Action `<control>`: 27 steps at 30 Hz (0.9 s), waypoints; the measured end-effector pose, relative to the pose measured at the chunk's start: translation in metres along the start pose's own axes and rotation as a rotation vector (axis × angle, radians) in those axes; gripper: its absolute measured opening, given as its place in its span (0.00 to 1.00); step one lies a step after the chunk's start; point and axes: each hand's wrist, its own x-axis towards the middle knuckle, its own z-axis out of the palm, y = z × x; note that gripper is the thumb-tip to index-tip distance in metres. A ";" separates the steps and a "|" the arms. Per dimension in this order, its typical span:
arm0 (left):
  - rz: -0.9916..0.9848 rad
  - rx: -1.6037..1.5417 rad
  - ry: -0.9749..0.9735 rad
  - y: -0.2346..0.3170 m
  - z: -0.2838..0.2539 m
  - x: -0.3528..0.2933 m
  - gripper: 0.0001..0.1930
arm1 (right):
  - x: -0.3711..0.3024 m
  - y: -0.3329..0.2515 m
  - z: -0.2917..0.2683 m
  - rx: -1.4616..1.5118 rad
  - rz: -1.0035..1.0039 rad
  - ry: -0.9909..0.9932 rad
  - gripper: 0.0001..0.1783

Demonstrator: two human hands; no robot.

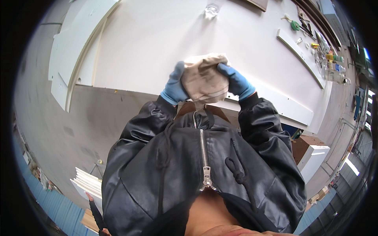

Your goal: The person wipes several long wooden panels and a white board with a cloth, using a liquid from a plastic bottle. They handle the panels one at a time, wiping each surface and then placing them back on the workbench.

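A crumpled beige cloth [206, 78] is held up in front of me, above the near edge of the white worktable [138, 55]. My left hand [176, 84], in a blue glove, grips its left side. On the opposite side, my right hand [237, 80], gloved in the same blue, has its thumb over the upper edge of the cloth. The fingers of both hands are partly hidden behind the cloth. A small clear plastic item [211, 11] stands or lies beyond it at the far side of the table.
White panels [84, 39] lean over the table's left end. Along the right lie a long white strip [301, 59], a green tape roll [295, 25] and clear bottles [336, 76]. Stacked white boards [88, 181] and part of another person's arm [95, 212] show at lower left.
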 end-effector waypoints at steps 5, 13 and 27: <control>-0.171 0.097 0.035 -0.025 0.016 0.046 0.45 | -0.028 0.027 -0.055 0.346 -0.174 0.059 0.23; -0.219 0.570 0.315 -0.074 0.033 0.113 0.50 | -0.136 0.005 -0.140 0.503 -0.461 0.177 0.21; 0.294 2.598 0.194 -0.205 -0.054 0.177 0.32 | -0.177 0.128 -0.269 -1.583 -0.335 1.340 0.42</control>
